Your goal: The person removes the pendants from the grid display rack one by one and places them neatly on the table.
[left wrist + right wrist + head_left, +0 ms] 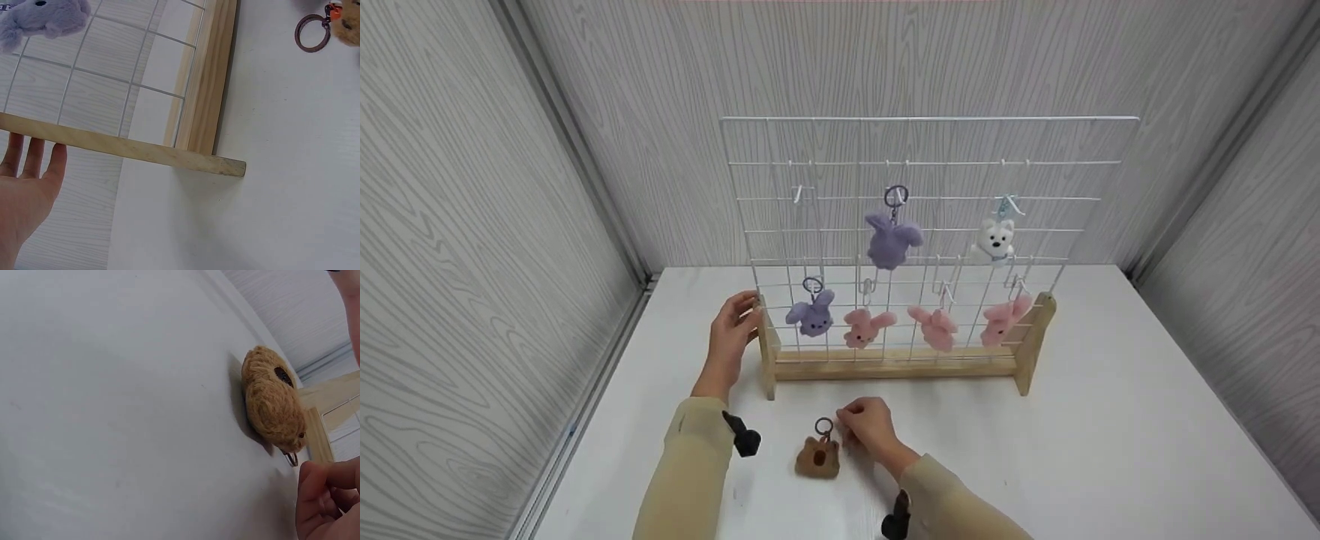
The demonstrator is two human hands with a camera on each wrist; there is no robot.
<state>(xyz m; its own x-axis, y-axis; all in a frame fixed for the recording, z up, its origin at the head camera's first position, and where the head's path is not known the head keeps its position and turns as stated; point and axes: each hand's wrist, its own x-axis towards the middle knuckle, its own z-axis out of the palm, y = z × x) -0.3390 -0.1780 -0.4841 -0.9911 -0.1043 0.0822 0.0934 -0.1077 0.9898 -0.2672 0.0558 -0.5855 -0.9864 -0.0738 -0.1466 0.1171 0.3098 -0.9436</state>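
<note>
Left hand (729, 335), fingers (57, 163) apart, touches a rack's wooden side (129, 147), perhaps steadying it, while the right hand (868, 424), fingers curled together, seemingly empty, is beside a brown plush keychain (817, 461) on the counter (960, 465).

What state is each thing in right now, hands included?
Brown plush keychain: lying on the table.
Rack: standing upright.
Purple bunnies: both hanging.
Pink bunnies: all three hanging.
White bear: hanging.
Upper-left hook: bare.
Left hand: touching the rack's left upright.
Right hand: curled beside the brown plush keychain, apparently holding nothing.
</note>
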